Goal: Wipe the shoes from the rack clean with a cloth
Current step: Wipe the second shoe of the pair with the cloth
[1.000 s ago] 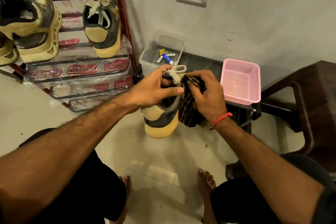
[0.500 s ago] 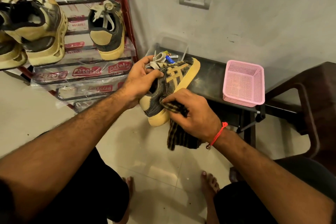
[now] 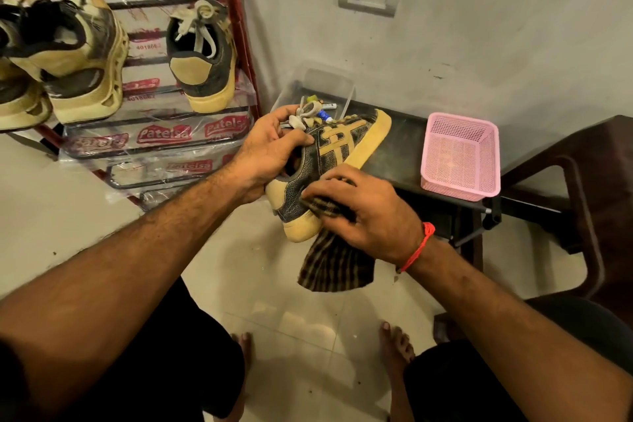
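From the head camera, your left hand (image 3: 270, 147) grips the dark sneaker (image 3: 337, 154) at its collar, with the laces bunched against your fingers, holding it off the floor in front of you with the toe pointing away. Your right hand (image 3: 363, 216) lies just below and to the right of the left, fingers curled over the striped cloth (image 3: 334, 264) and pressing it against the shoe's side near the heel; the loose end hangs beneath your palm. Judging by this, you are in the middle of wiping this one shoe, at its rear side panel and sole edge; I cannot tell how clean the rest of it is. Beyond your left hand, the rack (image 3: 236, 27) holds its matching sneaker (image 3: 202, 58) and further left some chunky pale shoes (image 3: 75, 55), so most of the job looks to be ahead. A pink basket (image 3: 460, 154) sits past your right hand.
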Demonstrator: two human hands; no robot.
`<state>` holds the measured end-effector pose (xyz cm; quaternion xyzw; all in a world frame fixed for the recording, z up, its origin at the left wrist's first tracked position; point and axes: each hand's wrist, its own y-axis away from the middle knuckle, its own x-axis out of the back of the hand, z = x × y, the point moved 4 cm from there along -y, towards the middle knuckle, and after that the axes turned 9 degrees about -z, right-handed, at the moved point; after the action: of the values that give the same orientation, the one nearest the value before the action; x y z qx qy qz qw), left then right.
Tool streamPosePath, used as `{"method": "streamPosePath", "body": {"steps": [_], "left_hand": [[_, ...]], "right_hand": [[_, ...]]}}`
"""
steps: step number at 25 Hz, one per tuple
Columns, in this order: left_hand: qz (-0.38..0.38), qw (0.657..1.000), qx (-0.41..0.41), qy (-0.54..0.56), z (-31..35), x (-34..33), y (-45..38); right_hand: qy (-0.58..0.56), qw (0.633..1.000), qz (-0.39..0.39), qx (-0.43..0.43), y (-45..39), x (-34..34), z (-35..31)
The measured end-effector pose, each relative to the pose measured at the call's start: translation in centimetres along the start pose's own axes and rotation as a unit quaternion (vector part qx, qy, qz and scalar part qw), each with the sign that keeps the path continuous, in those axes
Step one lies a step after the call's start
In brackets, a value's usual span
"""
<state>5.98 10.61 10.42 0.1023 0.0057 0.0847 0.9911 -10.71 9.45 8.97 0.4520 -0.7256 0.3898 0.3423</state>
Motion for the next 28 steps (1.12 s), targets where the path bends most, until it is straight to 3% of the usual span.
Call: {"method": "streamPosePath", "body": {"steps": [4, 9, 13, 14, 18, 20, 25, 28], "left_hand": [[-0.014, 1.0, -0.001, 0.001, -0.5, 0.4, -0.5], [-0.032, 0.999, -0.002, -0.009, -0.7, 0.6, -0.6], [-0.055, 0.998, -0.007, 0.0, -0.9, 0.5, -0.8], [-0.075, 0.997, -0.007, 0.004, -1.0, 0.4, -0.9], [-0.116, 0.993, -0.032, -0.013, -1.3, -0.5, -0.9], [-0.117, 0.991, -0.043, -0.039, -1.2, -1.0, -0.6], [-0.117, 0.991, -0.031, -0.064, -1.8, -1.0, -0.6], [-0.105, 0.992, -0.032, -0.056, -1.6, -1.1, -0.8]], "right_hand": [[0.025, 0.975, 0.142, -0.172, 0.1, 3.4, 5.7], [0.023, 0.998, 0.055, -0.03, 0.0, 0.5, 0.0], [0.047, 0.958, 0.175, -0.223, 0.5, 4.7, 7.2], [0.052, 0.952, 0.187, -0.238, 0.8, 5.0, 7.5], [0.02, 0.984, 0.158, -0.079, -0.5, 3.0, 1.4], [0.003, 0.989, 0.136, -0.057, -0.9, 2.7, 0.7], [-0.008, 0.955, 0.174, -0.239, 0.1, 3.9, 6.5], [-0.113, 0.941, 0.178, -0.264, 0.8, 2.9, 6.4]]}}
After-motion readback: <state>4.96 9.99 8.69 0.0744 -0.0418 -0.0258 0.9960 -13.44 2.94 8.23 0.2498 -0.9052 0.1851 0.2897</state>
